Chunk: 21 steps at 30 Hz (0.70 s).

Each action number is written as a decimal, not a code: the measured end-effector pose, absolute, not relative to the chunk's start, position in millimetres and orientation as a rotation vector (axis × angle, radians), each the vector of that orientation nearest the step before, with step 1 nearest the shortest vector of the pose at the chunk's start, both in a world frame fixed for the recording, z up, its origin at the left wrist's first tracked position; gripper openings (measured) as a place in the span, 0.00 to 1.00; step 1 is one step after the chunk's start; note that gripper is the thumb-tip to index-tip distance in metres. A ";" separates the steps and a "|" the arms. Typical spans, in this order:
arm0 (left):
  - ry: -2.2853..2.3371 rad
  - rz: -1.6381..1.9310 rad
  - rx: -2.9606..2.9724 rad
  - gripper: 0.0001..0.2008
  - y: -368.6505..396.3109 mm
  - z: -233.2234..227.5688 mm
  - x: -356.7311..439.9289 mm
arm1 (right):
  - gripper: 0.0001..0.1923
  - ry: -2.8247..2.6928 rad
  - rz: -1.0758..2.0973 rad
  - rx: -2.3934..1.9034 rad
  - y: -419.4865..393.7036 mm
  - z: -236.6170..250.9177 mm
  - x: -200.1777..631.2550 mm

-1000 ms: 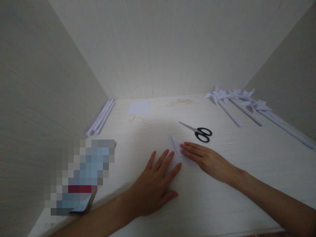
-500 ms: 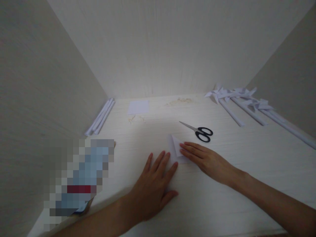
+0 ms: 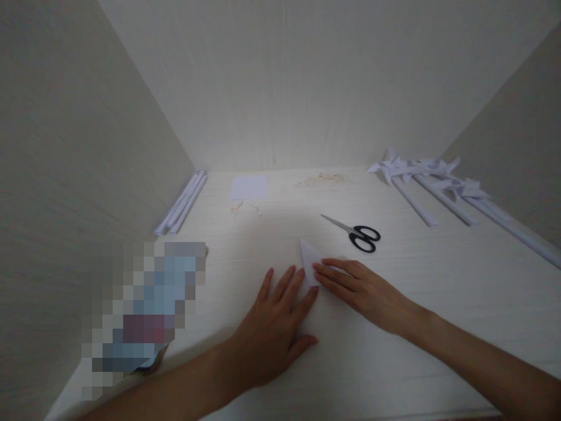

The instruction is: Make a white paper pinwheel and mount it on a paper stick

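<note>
The folded white paper (image 3: pixel 312 261) is the landmark here; it lies flat on the pale wooden tabletop (image 3: pixel 438 280). Compared with half a second ago, its loose flap is now laid down, so the piece shows a clean triangular point toward the back wall instead of a small raised rectangle. I judge from this that a new fold is just being pressed.

The right hand (image 3: pixel 366 289) rests open and flat on the paper's near right part, fingers stretched and pressing, not pinching anything. The left hand (image 3: pixel 276 324) lies just left and in front of the paper, also spread open, its fingertips touching the paper's near edge (it holds nothing).

Behind the paper, a little to the right, lie scissors (image 3: pixel 357 233) with thin metal blades and black glossy handles, closed. Far right of the paper lie paper pinwheels (image 3: pixel 421 175) on long rolled sticks. Far left of it are plain rolled paper sticks (image 3: pixel 182 202), and behind it a small flat white square sheet (image 3: pixel 248 187), matte and thin.
</note>
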<state>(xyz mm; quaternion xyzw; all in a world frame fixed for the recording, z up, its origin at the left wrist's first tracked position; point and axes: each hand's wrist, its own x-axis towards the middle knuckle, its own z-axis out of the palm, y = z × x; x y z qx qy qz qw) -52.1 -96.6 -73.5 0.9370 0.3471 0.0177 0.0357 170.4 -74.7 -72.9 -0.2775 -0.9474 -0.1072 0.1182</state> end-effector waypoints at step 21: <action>1.094 0.106 2.844 0.31 -98.0 -70.8 -49.5 | 0.17 -2.797 -0.304 -0.808 -77.0 -77.2 169.7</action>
